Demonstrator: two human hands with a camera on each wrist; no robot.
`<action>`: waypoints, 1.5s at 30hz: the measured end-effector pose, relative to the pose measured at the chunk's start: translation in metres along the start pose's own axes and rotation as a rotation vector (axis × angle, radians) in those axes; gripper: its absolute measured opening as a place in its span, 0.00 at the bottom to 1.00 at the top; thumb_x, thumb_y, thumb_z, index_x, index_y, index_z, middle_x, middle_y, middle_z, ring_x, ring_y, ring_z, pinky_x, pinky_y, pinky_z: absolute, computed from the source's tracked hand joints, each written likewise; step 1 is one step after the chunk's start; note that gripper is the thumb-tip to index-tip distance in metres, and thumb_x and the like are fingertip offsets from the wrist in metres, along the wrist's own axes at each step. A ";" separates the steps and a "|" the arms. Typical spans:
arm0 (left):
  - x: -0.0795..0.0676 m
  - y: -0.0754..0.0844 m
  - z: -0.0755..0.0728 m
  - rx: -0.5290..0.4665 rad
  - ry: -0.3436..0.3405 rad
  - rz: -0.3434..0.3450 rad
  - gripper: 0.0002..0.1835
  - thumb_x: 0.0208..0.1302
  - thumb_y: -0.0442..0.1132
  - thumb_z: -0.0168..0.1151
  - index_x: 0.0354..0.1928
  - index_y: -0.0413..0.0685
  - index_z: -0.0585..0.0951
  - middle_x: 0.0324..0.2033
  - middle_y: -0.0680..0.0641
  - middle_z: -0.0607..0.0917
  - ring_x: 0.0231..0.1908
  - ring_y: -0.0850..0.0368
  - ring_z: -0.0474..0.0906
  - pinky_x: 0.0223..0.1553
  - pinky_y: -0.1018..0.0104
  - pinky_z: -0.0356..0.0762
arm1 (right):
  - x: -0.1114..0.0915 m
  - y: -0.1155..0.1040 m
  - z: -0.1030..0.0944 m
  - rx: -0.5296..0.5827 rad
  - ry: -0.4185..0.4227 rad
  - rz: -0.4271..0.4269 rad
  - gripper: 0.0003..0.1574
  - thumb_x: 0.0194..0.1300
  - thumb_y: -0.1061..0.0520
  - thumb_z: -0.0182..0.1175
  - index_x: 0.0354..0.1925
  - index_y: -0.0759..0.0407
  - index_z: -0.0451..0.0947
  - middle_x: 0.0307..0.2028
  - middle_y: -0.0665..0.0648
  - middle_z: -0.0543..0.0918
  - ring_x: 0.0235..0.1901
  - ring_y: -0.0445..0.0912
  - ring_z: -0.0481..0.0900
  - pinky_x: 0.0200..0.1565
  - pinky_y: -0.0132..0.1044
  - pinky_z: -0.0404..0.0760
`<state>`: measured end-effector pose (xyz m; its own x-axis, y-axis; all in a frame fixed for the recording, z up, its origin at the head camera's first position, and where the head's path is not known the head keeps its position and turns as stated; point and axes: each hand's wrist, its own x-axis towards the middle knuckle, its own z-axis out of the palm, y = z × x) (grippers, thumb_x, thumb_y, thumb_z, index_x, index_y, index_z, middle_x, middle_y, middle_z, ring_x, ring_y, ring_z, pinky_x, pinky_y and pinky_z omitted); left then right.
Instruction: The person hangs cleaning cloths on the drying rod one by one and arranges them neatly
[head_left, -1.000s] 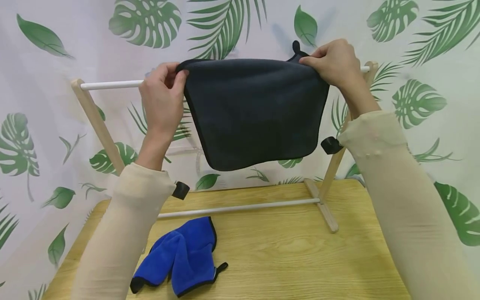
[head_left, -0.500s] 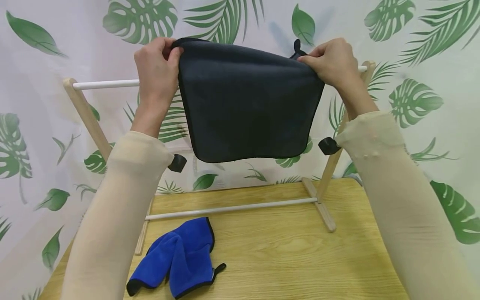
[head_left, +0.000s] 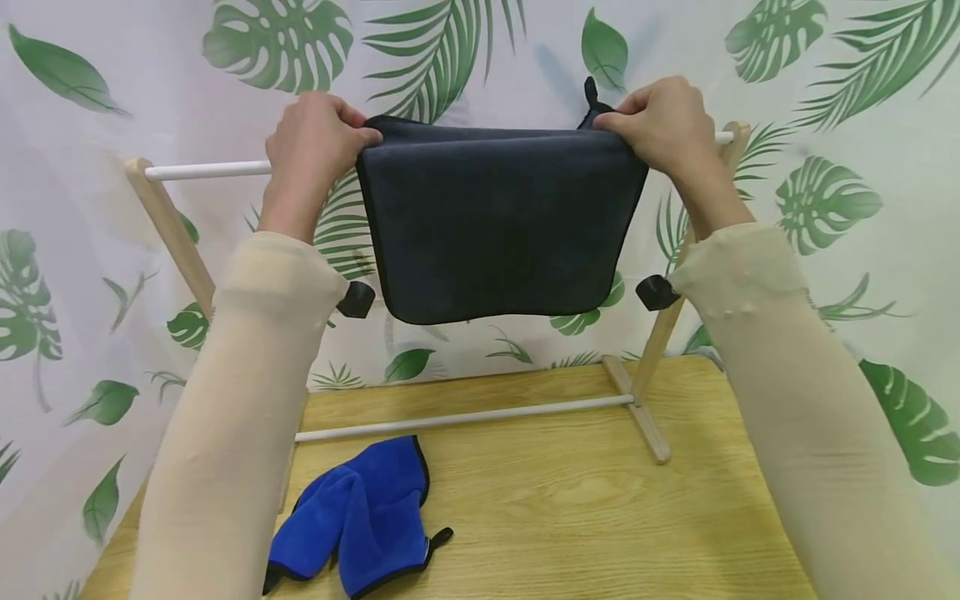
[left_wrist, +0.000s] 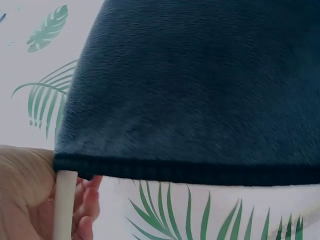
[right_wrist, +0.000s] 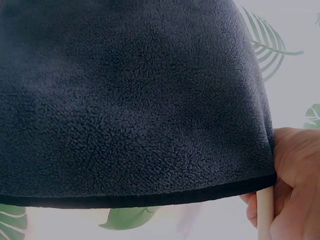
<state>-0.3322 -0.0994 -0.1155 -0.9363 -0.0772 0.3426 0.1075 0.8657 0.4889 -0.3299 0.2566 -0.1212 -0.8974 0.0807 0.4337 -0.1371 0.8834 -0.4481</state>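
A dark grey-blue towel [head_left: 502, 233] with black edging is draped at the white top rail [head_left: 210, 170] of a rack, its front part hanging down. At its upper left corner, my left hand [head_left: 309, 150] pinches the cloth between thumb and fingers. My right hand [head_left: 667, 125] pinches the upper right side, near a small black loop [head_left: 591, 89] that sticks up behind. Both wrist views are mostly filled by the fleecy towel [left_wrist: 195, 90], with its lower edge in sight. The part of the rail behind the towel is hidden.
A crumpled blue towel [head_left: 382, 508] with black edging and a loop lies on the wooden table [head_left: 585, 508], in front of the rack's white lower rail [head_left: 480, 416]. Wooden legs [head_left: 648, 350] hold the rack up. Behind it hangs a leaf-patterned backdrop [head_left: 832, 333].
My left hand rose with its corner of the dark towel, then came down a little, and the top fold is level again. My right hand stays nearly still.
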 end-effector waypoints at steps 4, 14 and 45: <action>0.002 0.002 -0.004 -0.011 -0.066 -0.019 0.24 0.74 0.54 0.61 0.65 0.52 0.78 0.62 0.48 0.81 0.59 0.48 0.73 0.66 0.48 0.64 | 0.001 0.001 0.001 0.004 -0.004 0.005 0.34 0.73 0.36 0.58 0.55 0.64 0.86 0.49 0.62 0.83 0.41 0.49 0.72 0.39 0.43 0.69; -0.003 -0.009 -0.010 -0.028 -0.146 0.144 0.31 0.70 0.70 0.55 0.45 0.48 0.86 0.36 0.51 0.80 0.45 0.53 0.72 0.49 0.54 0.67 | 0.003 0.003 -0.002 -0.018 -0.011 0.023 0.34 0.73 0.36 0.58 0.56 0.63 0.85 0.49 0.62 0.83 0.41 0.50 0.71 0.39 0.44 0.69; -0.006 -0.004 -0.010 0.008 -0.219 0.072 0.25 0.75 0.62 0.57 0.56 0.52 0.85 0.37 0.50 0.78 0.41 0.53 0.71 0.53 0.51 0.66 | -0.012 0.034 -0.013 0.210 -0.118 -0.281 0.24 0.71 0.45 0.66 0.48 0.65 0.86 0.32 0.41 0.82 0.40 0.45 0.69 0.45 0.33 0.65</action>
<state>-0.3238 -0.1072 -0.1108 -0.9766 0.0933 0.1936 0.1749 0.8689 0.4632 -0.3184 0.2917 -0.1314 -0.8532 -0.2158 0.4749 -0.4569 0.7484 -0.4807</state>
